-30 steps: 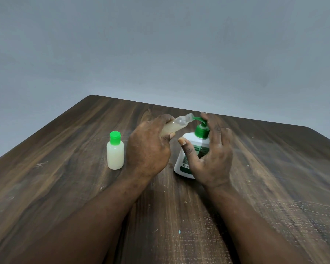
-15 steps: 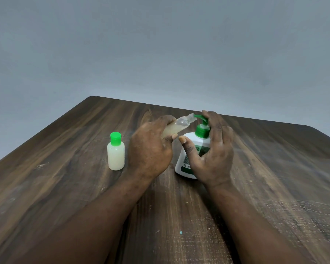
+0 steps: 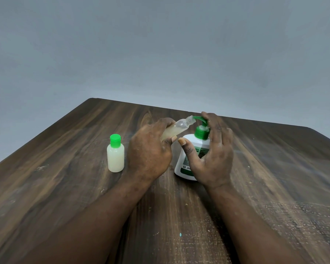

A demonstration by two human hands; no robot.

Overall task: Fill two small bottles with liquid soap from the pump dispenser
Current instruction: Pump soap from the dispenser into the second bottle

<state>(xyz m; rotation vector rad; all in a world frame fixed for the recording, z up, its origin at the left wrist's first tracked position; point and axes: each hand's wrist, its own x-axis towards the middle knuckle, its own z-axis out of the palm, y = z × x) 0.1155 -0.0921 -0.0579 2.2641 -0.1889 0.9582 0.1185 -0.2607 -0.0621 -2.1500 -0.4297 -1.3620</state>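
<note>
Forearms reach forward over the dark wooden bench point(image 3: 65, 187). Left hand point(image 3: 151, 149) grips a small open bottle point(image 3: 176, 128), tilted, its mouth at the green pump spout point(image 3: 199, 119). Right hand point(image 3: 213, 149) is spread open, fingers on the pump head, thumb against the white dispenser point(image 3: 187, 159) standing on the bench. Left of the hands stands a capped bottle point(image 3: 115, 154), full of pale soap.

Your left hand point(image 3: 151, 151): bare, no glove or ring.
Your right hand point(image 3: 213, 155): bare, forearm unsleeved.
</note>
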